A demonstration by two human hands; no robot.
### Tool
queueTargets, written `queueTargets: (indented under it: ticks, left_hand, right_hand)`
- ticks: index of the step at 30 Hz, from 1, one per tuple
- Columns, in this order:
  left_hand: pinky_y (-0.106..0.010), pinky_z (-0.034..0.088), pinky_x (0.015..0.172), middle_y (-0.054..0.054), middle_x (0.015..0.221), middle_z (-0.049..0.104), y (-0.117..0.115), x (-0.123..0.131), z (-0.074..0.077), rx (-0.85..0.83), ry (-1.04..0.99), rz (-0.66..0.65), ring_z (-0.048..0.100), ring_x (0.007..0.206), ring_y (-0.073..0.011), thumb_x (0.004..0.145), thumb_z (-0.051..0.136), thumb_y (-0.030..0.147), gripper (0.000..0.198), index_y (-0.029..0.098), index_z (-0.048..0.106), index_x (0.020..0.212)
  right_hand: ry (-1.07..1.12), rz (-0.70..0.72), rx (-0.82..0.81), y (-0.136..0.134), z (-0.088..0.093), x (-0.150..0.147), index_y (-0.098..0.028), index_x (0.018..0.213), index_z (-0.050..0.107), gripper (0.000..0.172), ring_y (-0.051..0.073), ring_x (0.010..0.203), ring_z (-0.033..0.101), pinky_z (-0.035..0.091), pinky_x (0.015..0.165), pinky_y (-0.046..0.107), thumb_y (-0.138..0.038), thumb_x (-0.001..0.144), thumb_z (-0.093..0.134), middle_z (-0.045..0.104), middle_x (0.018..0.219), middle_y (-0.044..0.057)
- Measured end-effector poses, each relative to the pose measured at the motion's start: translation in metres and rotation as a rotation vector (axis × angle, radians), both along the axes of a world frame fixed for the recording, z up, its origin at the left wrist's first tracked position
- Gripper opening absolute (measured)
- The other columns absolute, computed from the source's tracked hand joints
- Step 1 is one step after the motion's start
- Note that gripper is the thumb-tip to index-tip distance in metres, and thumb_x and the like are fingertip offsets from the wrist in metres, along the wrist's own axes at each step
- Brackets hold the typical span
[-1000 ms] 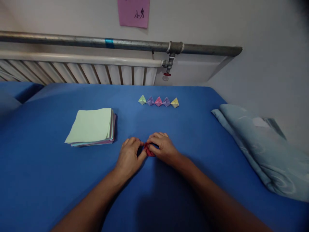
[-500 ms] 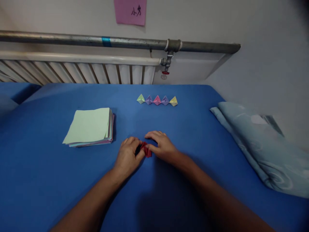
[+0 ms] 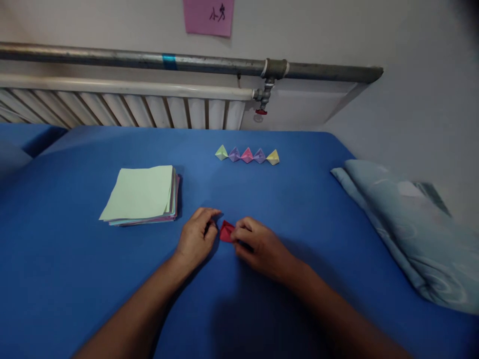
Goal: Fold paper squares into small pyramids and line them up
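Note:
A small red folded paper piece [image 3: 226, 232] is at the middle of the blue surface [image 3: 149, 279]. My right hand [image 3: 258, 247] pinches its right side between thumb and fingers, covering that edge. Just left of the paper, my left hand [image 3: 198, 234] rests apart from it, index finger stretched out and the other fingers loosely bent, with nothing in it. Farther back lies a row of several small folded paper shapes [image 3: 247, 155] in green, purple, pink and yellow.
A stack of coloured paper sheets [image 3: 140, 193], pale green on top, lies at the left. Folded light-blue fabric [image 3: 404, 234] lies along the right side. Behind the surface are a white radiator [image 3: 179, 113], a metal pipe [image 3: 123, 56] and a pink note [image 3: 208, 17] on the wall.
My left hand has let go of the red paper and moved slightly left. My right hand has shifted to pinch the paper's right side. More of the red paper shows. The view has shifted slightly.

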State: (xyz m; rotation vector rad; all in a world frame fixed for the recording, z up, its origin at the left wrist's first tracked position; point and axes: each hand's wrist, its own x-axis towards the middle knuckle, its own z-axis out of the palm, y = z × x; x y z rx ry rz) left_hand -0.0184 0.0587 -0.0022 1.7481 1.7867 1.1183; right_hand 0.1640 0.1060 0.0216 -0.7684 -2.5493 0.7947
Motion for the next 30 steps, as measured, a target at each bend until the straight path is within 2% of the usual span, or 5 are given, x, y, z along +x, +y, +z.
queueTargets:
  ticks: [8, 12, 16, 24, 30]
  left_hand:
    - [-0.03, 0.052, 0.08, -0.005, 0.098, 0.064, -0.001, 0.0, 0.001, -0.001, -0.009, 0.001, 0.063, 0.085, -0.0146, 0.083, 0.047, 0.01, 0.028, 0.018, 0.063, 0.105]
    - [-0.031, 0.052, 0.081, -0.005, 0.098, 0.065, -0.001, 0.001, 0.001, 0.003, -0.004, -0.007, 0.063, 0.088, -0.0151, 0.084, 0.047, 0.009, 0.027, 0.018, 0.063, 0.104]
    - [-0.032, 0.052, 0.082, -0.006, 0.098, 0.065, -0.001, 0.001, 0.001, -0.002, 0.007, -0.009, 0.064, 0.088, -0.0157, 0.084, 0.047, 0.01, 0.027, 0.017, 0.063, 0.104]
    - [-0.033, 0.052, 0.084, -0.006, 0.098, 0.066, 0.0, 0.002, -0.002, 0.021, 0.051, -0.009, 0.063, 0.091, -0.0167, 0.083, 0.048, 0.01, 0.027, 0.016, 0.064, 0.103]
    - [-0.033, 0.052, 0.083, -0.006, 0.097, 0.066, 0.0, 0.003, -0.002, 0.045, 0.034, -0.001, 0.063, 0.091, -0.0167, 0.083, 0.048, 0.009, 0.026, 0.017, 0.064, 0.102]
  right_hand:
    - [0.018, 0.032, 0.101, 0.016, 0.01, 0.016, -0.02, 0.08, 0.061, 0.023, 0.017, 0.086, 0.054, 0.04, 0.08, 0.033, -0.003, 0.072, 0.049, 0.06, 0.091, 0.004]
    - [0.083, -0.145, 0.156, 0.013, 0.01, 0.012, -0.021, 0.087, 0.064, 0.012, 0.02, 0.091, 0.056, 0.038, 0.082, 0.037, -0.015, 0.081, 0.056, 0.063, 0.095, 0.006]
    - [0.011, -0.245, 0.214, 0.002, 0.002, 0.001, -0.021, 0.077, 0.066, 0.006, 0.023, 0.096, 0.055, 0.036, 0.083, 0.039, -0.02, 0.081, 0.062, 0.065, 0.102, 0.007]
    - [-0.075, -0.263, 0.285, -0.001, -0.011, -0.013, -0.018, 0.074, 0.065, 0.01, 0.023, 0.095, 0.056, 0.034, 0.082, 0.039, -0.016, 0.083, 0.061, 0.067, 0.105, 0.008]
    - [-0.095, -0.214, 0.267, 0.002, -0.012, -0.016, -0.017, 0.073, 0.064, 0.012, 0.022, 0.095, 0.054, 0.033, 0.082, 0.038, -0.013, 0.084, 0.059, 0.068, 0.105, 0.007]
